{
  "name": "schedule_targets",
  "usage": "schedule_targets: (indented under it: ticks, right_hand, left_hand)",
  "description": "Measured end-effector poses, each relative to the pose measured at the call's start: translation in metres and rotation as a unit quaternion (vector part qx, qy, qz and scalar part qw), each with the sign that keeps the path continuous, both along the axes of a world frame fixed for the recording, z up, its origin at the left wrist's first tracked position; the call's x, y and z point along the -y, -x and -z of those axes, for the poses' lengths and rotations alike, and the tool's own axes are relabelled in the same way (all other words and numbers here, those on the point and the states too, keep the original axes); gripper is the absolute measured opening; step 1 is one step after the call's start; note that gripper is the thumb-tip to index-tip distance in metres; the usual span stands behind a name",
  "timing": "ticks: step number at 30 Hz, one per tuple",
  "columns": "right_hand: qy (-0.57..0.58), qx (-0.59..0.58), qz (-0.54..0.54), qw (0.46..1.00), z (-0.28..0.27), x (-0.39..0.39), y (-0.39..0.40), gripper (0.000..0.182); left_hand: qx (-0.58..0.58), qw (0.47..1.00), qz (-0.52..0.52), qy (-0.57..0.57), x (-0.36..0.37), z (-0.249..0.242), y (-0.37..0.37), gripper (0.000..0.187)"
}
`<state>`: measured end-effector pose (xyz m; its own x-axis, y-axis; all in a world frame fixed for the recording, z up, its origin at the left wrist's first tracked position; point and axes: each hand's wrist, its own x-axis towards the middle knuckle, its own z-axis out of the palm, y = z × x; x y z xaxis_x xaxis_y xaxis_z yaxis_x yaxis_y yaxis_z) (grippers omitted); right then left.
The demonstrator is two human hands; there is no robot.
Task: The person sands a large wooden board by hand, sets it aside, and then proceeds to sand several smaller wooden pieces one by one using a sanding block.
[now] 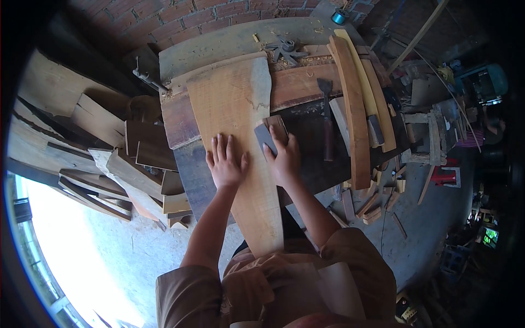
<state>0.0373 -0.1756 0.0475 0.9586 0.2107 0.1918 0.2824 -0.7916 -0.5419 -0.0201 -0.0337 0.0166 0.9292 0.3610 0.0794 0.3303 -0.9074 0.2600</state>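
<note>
step: looked like smoothing the wooden plank (232, 98) to me, mid-frame | left hand (226, 165): lay flat on it, gripping nothing | right hand (285, 158): had a two-tone block (266, 136) gripped at its right edge | next: called for firm left pressure imo

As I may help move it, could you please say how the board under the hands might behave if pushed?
The board shows wood grain, so it is probably stiff. Broad and flat, it would likely slide rather than roll.
</note>
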Motion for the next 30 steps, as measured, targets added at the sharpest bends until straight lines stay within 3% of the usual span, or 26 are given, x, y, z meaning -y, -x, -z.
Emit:
schedule_targets:
  ticks: [5,9,10,13,17,20,23,30]
  right_hand:
    - [0.020,-0.014,0.072,0.997,-0.003,-0.055,-0.156,0.050]
    - [0.028,-0.043,0.072,0.996,-0.012,-0.062,-0.173,0.048]
    - [-0.009,0.003,0.059,0.998,-0.008,-0.056,-0.162,0.047]
    - [0.048,-0.041,0.058,0.996,-0.008,-0.034,-0.091,0.041]
    - [0.045,-0.023,0.046,0.998,0.002,-0.008,0.023,0.048]
    - [0.081,0.032,-0.007,0.996,0.003,0.000,0.046,0.056]
    - [0.055,0.039,0.001,0.998,0.008,-0.009,0.008,0.056]
    - [0.025,-0.065,0.069,0.995,-0.010,-0.056,-0.155,0.055]
  left_hand:
    - [-0.009,1.000,-0.001,-0.011,0.000,-0.001,-0.002,0.064]
    - [-0.022,1.000,0.004,-0.015,0.000,-0.001,-0.001,0.064]
    - [-0.019,1.000,0.002,-0.010,0.000,-0.001,-0.001,0.064]
    - [-0.017,1.000,0.000,-0.011,0.000,-0.001,-0.001,0.064]
    - [0.000,1.000,0.003,-0.004,0.000,0.000,0.001,0.063]
    - [0.004,1.000,0.004,0.001,0.000,0.000,-0.001,0.064]
    - [-0.003,1.000,0.002,0.009,-0.001,0.000,-0.001,0.064]
    - [-0.004,1.000,-0.001,0.008,0.000,-0.001,-0.001,0.064]
